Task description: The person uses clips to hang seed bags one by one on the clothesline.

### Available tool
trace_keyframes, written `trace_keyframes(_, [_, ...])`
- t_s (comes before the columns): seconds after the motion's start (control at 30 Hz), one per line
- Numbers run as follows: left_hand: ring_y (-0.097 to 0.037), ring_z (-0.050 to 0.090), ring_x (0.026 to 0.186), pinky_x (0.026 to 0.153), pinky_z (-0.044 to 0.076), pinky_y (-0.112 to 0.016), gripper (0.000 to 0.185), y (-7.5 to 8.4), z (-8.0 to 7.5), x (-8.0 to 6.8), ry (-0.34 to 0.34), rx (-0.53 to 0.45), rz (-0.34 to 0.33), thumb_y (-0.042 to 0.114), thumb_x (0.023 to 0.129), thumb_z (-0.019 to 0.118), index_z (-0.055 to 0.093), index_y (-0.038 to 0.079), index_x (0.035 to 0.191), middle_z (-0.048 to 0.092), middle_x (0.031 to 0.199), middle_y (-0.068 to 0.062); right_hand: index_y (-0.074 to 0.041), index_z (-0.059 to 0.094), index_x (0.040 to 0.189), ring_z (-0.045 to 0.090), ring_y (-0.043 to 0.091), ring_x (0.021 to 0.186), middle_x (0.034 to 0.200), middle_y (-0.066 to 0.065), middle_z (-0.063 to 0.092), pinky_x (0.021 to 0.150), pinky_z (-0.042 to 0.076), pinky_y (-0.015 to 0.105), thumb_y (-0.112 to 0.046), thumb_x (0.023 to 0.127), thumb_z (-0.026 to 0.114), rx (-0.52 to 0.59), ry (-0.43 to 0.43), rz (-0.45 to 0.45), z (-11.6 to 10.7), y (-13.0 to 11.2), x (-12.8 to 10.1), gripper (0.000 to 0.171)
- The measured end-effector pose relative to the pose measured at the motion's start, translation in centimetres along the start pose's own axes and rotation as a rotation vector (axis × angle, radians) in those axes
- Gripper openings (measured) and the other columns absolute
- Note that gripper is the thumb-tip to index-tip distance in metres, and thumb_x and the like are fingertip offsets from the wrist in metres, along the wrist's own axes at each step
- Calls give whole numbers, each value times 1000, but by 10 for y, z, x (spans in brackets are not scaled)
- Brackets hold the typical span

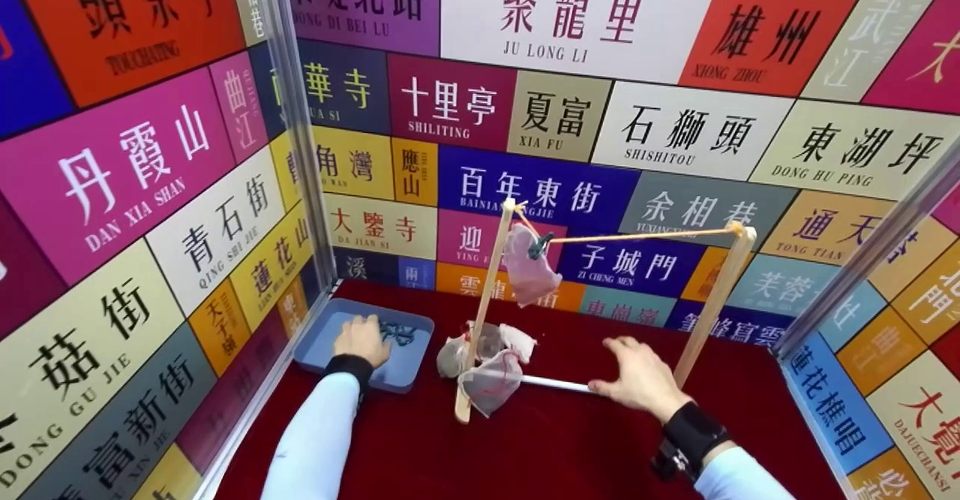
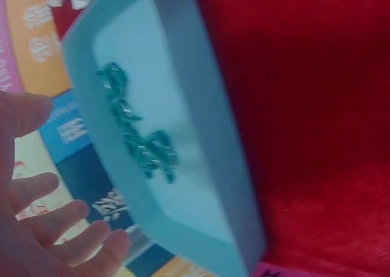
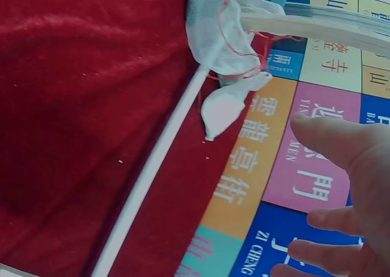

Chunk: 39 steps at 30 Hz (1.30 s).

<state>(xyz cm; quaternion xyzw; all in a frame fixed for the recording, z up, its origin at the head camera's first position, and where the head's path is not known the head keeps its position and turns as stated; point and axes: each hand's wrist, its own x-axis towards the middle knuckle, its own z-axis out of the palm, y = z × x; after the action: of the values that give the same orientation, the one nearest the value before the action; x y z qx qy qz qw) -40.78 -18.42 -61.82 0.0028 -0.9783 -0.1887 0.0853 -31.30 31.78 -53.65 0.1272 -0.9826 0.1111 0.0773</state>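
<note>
My left hand (image 1: 363,338) hovers over a blue tray (image 1: 311,341) with its fingers loosely spread, holding nothing. Small green clips (image 2: 137,131) lie in a cluster on the tray's floor, apart from the fingers in the left wrist view. My right hand (image 1: 637,376) is spread and empty beside the right wooden post (image 1: 716,297), near a white rod (image 1: 555,384) low between the posts. On the string (image 1: 645,236) hangs a pinkish sheer pouch (image 1: 529,271), with a green clip (image 1: 540,245) at its top. More pale mesh pouches with red cords (image 1: 491,381) are heaped around the left post (image 1: 486,297).
Dark red cloth (image 1: 555,455) covers the table. Panels with coloured signs (image 1: 525,106) stand behind and at both sides, joined by metal corner strips (image 1: 300,109). The tray sits close to the left panel.
</note>
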Motion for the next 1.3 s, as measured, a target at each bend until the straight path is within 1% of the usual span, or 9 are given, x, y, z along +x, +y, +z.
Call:
trace_keyframes(0.27, [-54, 50, 131, 97, 51, -70, 76, -15, 26, 3, -86, -2, -43, 36, 91, 80, 51, -5, 149, 52, 145, -32, 2, 66, 136, 65, 48, 117, 132, 28, 67, 101, 48, 64, -51, 73, 92, -52, 22, -39, 18, 6, -9, 86])
trace_keyframes(0.57, [-61, 40, 139, 106, 40, -77, 86, -26, 58, 4, -150, 4, -60, 41, 96, 75, 39, -6, 158, 33, 162, -36, -5, 71, 131, 68, 40, 113, 125, 18, 72, 112, 28, 70, -51, 74, 91, -50, -53, -40, 25, 2, -21, 76])
trace_keyframes(0.7, [-63, 34, 143, 108, 33, -80, 76, -25, 58, 2, -197, -5, -69, 40, 100, 68, 42, -3, 157, 29, 166, -34, -7, 72, 129, 68, 38, 114, 124, 15, 71, 114, 21, 72, -52, 75, 91, -29, -88, -29, 25, 3, -22, 72])
trace_keyframes(0.87, [-63, 28, 147, 108, 31, -83, 70, -26, 61, 8, -265, -4, -55, 40, 102, 62, 45, -1, 156, 28, 167, -33, -5, 72, 129, 67, 41, 113, 125, 16, 71, 116, 14, 72, -51, 76, 91, -10, -88, -37, 25, 9, -24, 72])
trace_keyframes(1.0, [-62, 32, 145, 105, 33, -83, 68, -28, 65, 9, -313, 15, -65, 39, 100, 62, 50, -3, 152, 30, 165, -33, -2, 72, 127, 66, 45, 113, 124, 17, 71, 118, 10, 73, -47, 75, 91, 21, -90, -45, 29, 9, -26, 71])
trace_keyframes(1.07, [-62, 38, 141, 103, 36, -82, 67, -28, 64, 9, -299, 21, -63, 38, 99, 65, 52, -5, 149, 36, 161, -34, -2, 73, 125, 65, 46, 114, 123, 17, 71, 119, 10, 73, -45, 75, 91, 41, -93, -45, 30, 8, -27, 70])
trace_keyframes(1.17, [-61, 49, 129, 98, 43, -79, 64, -26, 64, 10, -214, 29, -37, 33, 96, 73, 55, -7, 143, 49, 149, -34, -2, 73, 123, 65, 45, 114, 121, 18, 71, 119, 12, 72, -44, 74, 92, 58, -90, -42, 32, 8, -27, 67])
trace_keyframes(1.27, [-58, 58, 115, 91, 50, -76, 52, -24, 62, 8, -133, 24, -10, 23, 91, 77, 64, -9, 131, 59, 130, -34, -4, 74, 121, 66, 44, 114, 119, 16, 72, 119, 20, 71, -44, 74, 92, 51, -85, -38, 34, 8, -28, 65])
trace_keyframes(1.3, [-58, 59, 112, 89, 51, -75, 47, -23, 61, 7, -119, 18, -7, 19, 90, 78, 66, -9, 126, 60, 125, -34, -4, 74, 121, 66, 43, 114, 120, 15, 72, 117, 27, 69, -45, 74, 92, 47, -87, -35, 34, 7, -29, 65])
